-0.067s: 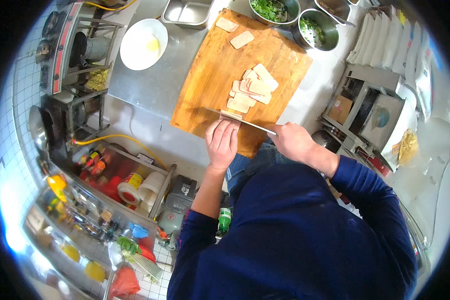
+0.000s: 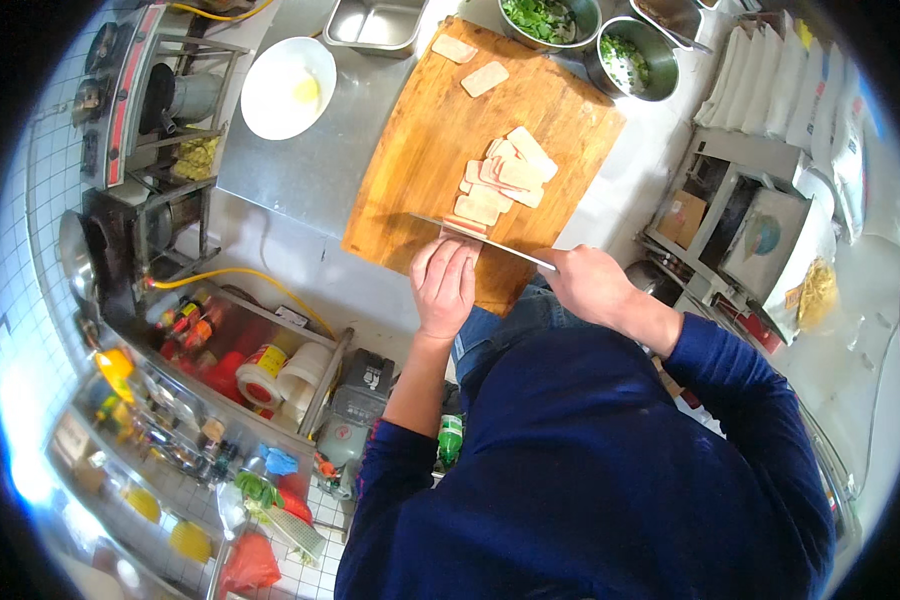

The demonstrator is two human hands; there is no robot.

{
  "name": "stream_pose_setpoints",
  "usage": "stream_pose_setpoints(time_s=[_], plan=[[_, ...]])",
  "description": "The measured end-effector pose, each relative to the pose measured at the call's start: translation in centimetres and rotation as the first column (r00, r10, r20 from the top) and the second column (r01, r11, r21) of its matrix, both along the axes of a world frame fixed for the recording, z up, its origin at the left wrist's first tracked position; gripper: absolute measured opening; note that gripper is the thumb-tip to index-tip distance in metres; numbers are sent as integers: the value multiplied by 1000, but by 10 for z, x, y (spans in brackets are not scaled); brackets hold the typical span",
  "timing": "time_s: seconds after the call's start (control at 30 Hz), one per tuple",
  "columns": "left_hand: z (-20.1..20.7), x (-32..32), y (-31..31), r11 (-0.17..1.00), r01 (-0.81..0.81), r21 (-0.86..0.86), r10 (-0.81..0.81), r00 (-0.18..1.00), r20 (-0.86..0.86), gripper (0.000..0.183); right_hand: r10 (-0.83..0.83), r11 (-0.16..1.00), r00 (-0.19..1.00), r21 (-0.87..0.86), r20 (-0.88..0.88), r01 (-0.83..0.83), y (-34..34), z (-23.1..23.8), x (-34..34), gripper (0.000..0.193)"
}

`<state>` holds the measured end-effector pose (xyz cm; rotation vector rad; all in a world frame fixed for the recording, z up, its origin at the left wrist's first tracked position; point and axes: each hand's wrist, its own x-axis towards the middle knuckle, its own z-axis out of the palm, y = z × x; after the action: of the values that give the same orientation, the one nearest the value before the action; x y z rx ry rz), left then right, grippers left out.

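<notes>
Steel counter [image 2: 300,170] runs across the far part of the scene, and on it lies a big wooden cutting board [image 2: 440,130], turned at an angle. At the far edge stand two metal bowls of chopped greens [image 2: 630,60], a shallow steel tray [image 2: 375,22] and, to the left, a white bowl [image 2: 288,88] with something yellow in it. A rack of bottles and jars [image 2: 220,350] sits near left, below the counter.

Near the middle of the board lies a pile of pale pink meat slices [image 2: 505,178], with two single slices [image 2: 470,65] farther off. At the board's near edge, the left hand [image 2: 445,285] presses flat, fingers together, on the uncut pink block [image 2: 463,226]. The right hand [image 2: 590,285] is closed round the handle of a long knife [image 2: 480,240], whose blade lies across the block just beyond the left fingertips.
</notes>
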<state>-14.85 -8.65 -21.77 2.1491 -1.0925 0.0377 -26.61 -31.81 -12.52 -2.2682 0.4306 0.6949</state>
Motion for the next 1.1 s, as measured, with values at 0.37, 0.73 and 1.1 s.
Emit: stream_pose_setpoints(time_s=[0.37,0.73,1.1], plan=[[-2,3,5,1000,12,25,-12,1000,15,20,54,996,997,-65,-54,-58,-3,49,-11,18],[-5,3,7,1000,6,2,-6,996,-91,22,71,996,988,-43,-134,-78,0,41,3,23],[-4,0,7,1000,-12,-1,11,994,-104,21,80,993,994,-75,-74,-86,13,-2,3,25]])
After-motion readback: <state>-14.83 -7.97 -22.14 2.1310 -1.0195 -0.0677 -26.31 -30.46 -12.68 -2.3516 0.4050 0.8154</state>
